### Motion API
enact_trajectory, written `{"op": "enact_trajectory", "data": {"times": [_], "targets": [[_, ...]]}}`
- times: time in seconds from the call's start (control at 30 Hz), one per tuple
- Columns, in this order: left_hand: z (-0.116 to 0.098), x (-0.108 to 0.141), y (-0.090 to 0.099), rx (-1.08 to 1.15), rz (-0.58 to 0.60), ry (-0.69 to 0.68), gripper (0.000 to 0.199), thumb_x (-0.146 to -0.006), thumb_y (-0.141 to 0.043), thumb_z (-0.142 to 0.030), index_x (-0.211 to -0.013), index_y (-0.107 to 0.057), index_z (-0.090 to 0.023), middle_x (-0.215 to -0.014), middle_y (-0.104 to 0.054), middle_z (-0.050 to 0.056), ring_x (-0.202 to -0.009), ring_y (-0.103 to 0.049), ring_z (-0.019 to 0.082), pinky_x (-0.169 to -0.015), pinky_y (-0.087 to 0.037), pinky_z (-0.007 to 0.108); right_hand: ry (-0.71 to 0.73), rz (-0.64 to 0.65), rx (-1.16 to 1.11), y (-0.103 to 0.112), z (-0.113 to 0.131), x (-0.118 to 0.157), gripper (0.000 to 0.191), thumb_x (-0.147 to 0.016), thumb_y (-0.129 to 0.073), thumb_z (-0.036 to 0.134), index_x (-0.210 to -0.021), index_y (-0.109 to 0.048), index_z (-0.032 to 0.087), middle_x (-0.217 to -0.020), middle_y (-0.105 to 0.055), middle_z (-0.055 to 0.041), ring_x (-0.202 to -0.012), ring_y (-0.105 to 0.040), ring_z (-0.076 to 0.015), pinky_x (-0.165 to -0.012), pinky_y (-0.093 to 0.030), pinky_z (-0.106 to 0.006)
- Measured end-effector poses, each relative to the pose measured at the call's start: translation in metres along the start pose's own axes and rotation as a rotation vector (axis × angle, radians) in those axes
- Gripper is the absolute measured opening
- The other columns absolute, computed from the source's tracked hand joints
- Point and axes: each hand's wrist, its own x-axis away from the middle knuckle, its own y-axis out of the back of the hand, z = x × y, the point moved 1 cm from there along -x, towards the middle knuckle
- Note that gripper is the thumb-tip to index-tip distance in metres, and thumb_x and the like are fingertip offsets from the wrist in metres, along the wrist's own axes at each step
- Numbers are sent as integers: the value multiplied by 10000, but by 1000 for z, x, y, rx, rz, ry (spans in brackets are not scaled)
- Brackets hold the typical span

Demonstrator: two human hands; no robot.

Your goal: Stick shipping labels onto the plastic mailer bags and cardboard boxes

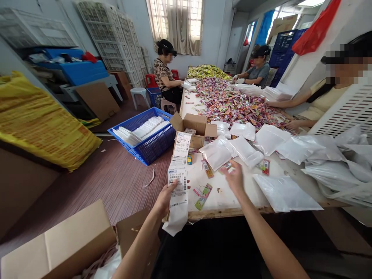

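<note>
A strip of printed shipping labels hangs from the small open cardboard box down past the table's front edge. My left hand is closed around this strip, thumb on top and fingertips showing at its right side. My right hand hovers over the table with its fingers apart and nothing visible in it. Just beyond it lie a stuffed white mailing bag and another white mailing bag. Small colourful packets, such as a green one and an orange one, lie between my hands.
More filled white bags cover the table's right side. A large heap of colourful packets spreads farther back, where several co-workers sit. On the floor at left stand a blue basket of white envelopes and an open carton.
</note>
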Motion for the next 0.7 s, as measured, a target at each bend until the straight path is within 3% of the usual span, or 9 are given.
{"op": "enact_trajectory", "data": {"times": [0.1,0.17,0.23,0.33,0.4,0.47,0.53,0.63,0.7], "targets": [[13,11,-2,-74,77,97,314,-782,-727,-369,-964,-726,-114,-798,-786,161,-772,-753,304,-684,-594,376,-114,41,117,-49,-4,-29,452,-765,-720,321,-1150,-585,125,-1253,-542,-167,-1168,-491,-320,-976,-412,-505],[27,16,-10,-112,122,172,230,-739,-773,-329,-845,-726,-130,-762,-783,151,-744,-750,307,-674,-588,383,-152,69,161,-62,-4,-55,342,-714,-701,228,-1022,-616,107,-1134,-585,-193,-1092,-511,-328,-932,-419,-465],[41,15,-25,-112,146,199,200,-725,-786,-312,-787,-722,-132,-755,-780,150,-768,-748,325,-699,-585,415,-168,66,189,-54,-5,-81,199,-741,-590,180,-929,-609,118,-998,-608,-165,-996,-536,-295,-886,-431,-418],[51,-2,-54,-52,135,143,171,-729,-785,-298,-798,-729,-151,-816,-788,124,-936,-730,329,-858,-557,432,-168,-27,226,-4,-1,-101,244,-791,-418,157,-983,-565,125,-1005,-589,-145,-985,-533,-266,-889,-427,-396],[47,-20,-65,2,77,71,136,-739,-779,-277,-798,-724,-168,-834,-792,104,-1000,-715,310,-915,-539,403,-110,-124,225,42,10,-88,277,-800,-377,160,-1029,-531,139,-1018,-576,-125,-995,-535,-253,-892,-431,-384],[33,-35,-62,64,-2,-5,99,-777,-743,-266,-823,-710,-185,-843,-794,83,-1011,-713,285,-919,-541,376,62,-171,168,80,29,-51,248,-794,-395,163,-1007,-522,178,-965,-575,-79,-949,-554,-231,-848,-454,-352],[14,-41,-47,126,-78,-68,117,-833,-675,-276,-910,-695,-192,-860,-795,68,-985,-722,259,-895,-556,355,275,-62,91,95,49,0,239,-765,-415,128,-957,-529,213,-925,-576,-44,-882,-574,-206,-779,-476,-316],[-14,-32,-16,167,-126,-104,259,-876,-595,-312,-1050,-681,-139,-862,-790,107,-888,-744,261,-811,-589,363,372,275,162,72,59,55,280,-711,-418,66,-871,-563,243,-846,-581,-11,-760,-582,-171,-640,-468,-253],[-26,-18,-3,181,-97,-105,344,-890,-560,-335,-1094,-678,-84,-875,-785,153,-849,-749,279,-762,-602,374,320,344,296,41,48,53,251,-725,-448,73,-825,-598,248,-804,-581,-6,-702,-562,-157,-577,-425,-230]]}}
